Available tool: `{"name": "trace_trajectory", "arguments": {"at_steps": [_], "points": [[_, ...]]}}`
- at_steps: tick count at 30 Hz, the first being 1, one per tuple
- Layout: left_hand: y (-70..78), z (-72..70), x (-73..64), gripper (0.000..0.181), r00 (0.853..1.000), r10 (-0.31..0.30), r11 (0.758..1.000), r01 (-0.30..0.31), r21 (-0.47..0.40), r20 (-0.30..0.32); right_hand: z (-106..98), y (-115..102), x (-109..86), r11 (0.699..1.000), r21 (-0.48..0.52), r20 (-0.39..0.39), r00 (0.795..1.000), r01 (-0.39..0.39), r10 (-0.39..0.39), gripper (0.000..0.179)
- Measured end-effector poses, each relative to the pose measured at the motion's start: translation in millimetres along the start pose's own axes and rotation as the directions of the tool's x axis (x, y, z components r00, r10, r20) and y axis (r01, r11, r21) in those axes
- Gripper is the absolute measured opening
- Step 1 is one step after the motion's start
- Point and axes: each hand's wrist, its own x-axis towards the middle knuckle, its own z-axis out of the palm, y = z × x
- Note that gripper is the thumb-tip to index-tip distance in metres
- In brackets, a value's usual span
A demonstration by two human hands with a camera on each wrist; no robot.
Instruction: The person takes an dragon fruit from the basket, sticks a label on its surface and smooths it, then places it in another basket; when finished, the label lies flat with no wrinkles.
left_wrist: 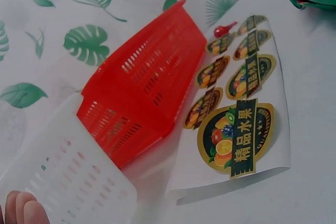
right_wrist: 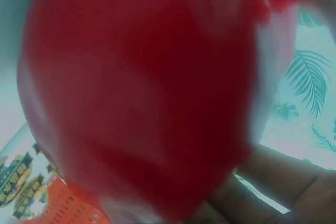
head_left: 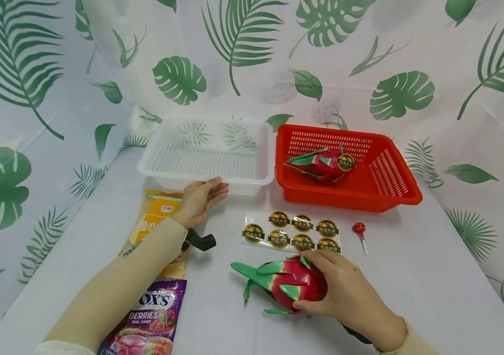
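Note:
My right hand (head_left: 345,286) grips the rounded end of a red dragon fruit (head_left: 293,283) with green scales, near the front of the table. Red skin of the dragon fruit (right_wrist: 142,93) fills most of the right wrist view, with fingers (right_wrist: 283,177) around its lower right. At the front rim of a white plastic basket (head_left: 252,182), my left hand (head_left: 200,199) holds the edge. Several fingertips (left_wrist: 26,208) lie against the basket's wall in the left wrist view; the thumb is out of sight there.
A red basket (head_left: 345,197) beside the white one contains another dragon fruit (head_left: 322,165) bearing a round sticker. A sheet of stickers (head_left: 291,231) lies between baskets and hands, left of a lollipop (head_left: 359,229). Yellow (head_left: 163,207) and purple candy bags (head_left: 154,320) lie by my left arm.

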Motion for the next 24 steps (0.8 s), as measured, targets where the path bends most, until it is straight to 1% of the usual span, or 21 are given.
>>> {"name": "trace_trajectory", "arguments": {"at_steps": [4,8,11,14,16,18,20,21,22,23,24], "points": [[-2.8,0.7,0.6,0.022,1.0,0.005,1.0,-0.005,0.015,0.002,3,-4,0.4,1.0,-0.021,0.007,1.0,-0.002,0.002,0.085],[-4.2,1.5,0.0,0.021,1.0,0.014,0.999,-0.014,0.03,0.003,6,-5,-0.2,0.999,-0.039,-0.013,1.0,0.019,-0.02,0.087],[-4.3,2.5,-1.0,0.021,1.0,0.018,0.999,-0.019,0.041,0.004,8,-4,-0.9,0.999,-0.043,-0.027,0.999,0.034,-0.035,0.089],[-4.6,3.8,-1.9,0.024,1.0,0.017,0.998,-0.017,0.057,0.004,8,-3,-2.1,0.999,-0.031,-0.029,0.999,0.029,-0.03,0.09],[-5.4,5.6,-2.4,0.028,1.0,0.019,0.996,-0.02,0.09,0.004,7,-3,-3.0,1.0,-0.011,-0.028,0.999,0.017,-0.017,0.089],[-7.6,8.1,-2.8,0.033,1.0,0.024,0.988,-0.025,0.15,0.011,5,-1,-3.8,1.0,0.019,-0.034,0.999,0.006,-0.005,0.087],[-11.6,11.7,-3.2,0.038,0.999,0.032,0.971,-0.04,0.237,0.037,4,2,-4.2,0.999,0.052,-0.053,0.999,0.003,-0.001,0.084],[-14.1,13.8,-3.3,0.039,0.998,0.037,0.956,-0.052,0.29,0.056,3,5,-4.1,0.998,0.068,-0.059,0.998,-0.001,0.005,0.081],[-17.1,15.9,-3.3,0.039,0.996,0.042,0.933,-0.069,0.354,0.082,2,7,-4.1,0.997,0.081,-0.069,0.998,-0.006,0.011,0.079],[-20.5,18.0,-3.2,0.037,0.993,0.043,0.901,-0.087,0.425,0.113,1,10,-4.0,0.995,0.098,-0.077,0.997,-0.012,0.02,0.077],[-23.9,20.2,-2.9,0.036,0.988,0.047,0.86,-0.116,0.497,0.149,0,13,-3.8,0.994,0.112,-0.083,0.996,-0.02,0.03,0.073]]}}
